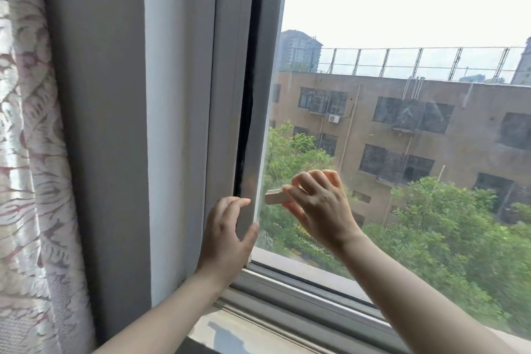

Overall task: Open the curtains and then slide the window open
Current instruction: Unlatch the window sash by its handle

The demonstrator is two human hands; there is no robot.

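**Both hands at the window sash, curtain drawn to the side**

Nearest to me, two bare forearms reach up from the bottom of the view over the pale stone sill (230, 333). My left hand (227, 238) wraps the vertical edge of the sliding sash (260, 112), thumb on the room side, fingers (234, 202) curling around the frame's outer edge toward the dark gap. My right hand (319, 210) is closed on the small beige latch handle (277, 197), which sticks out level from the sash stile at about the height of my left fingertips; the thumb and fingers pinch it from above and below. At far left, the patterned lace curtain (31, 152) hangs gathered against the grey wall (100, 123), clear of the glass. A narrow black slit (247, 112) runs between the sash and the fixed white frame (227, 80); I cannot tell whether it is a seal strip or an opening. The lower track (301, 293) runs off to the right beneath the pane. Through the glass, green treetops (448, 227) stand below a brown brick building (402, 129) with barred windows and a fenced roof, and a tower block (298, 49) fades into a hazy white sky.
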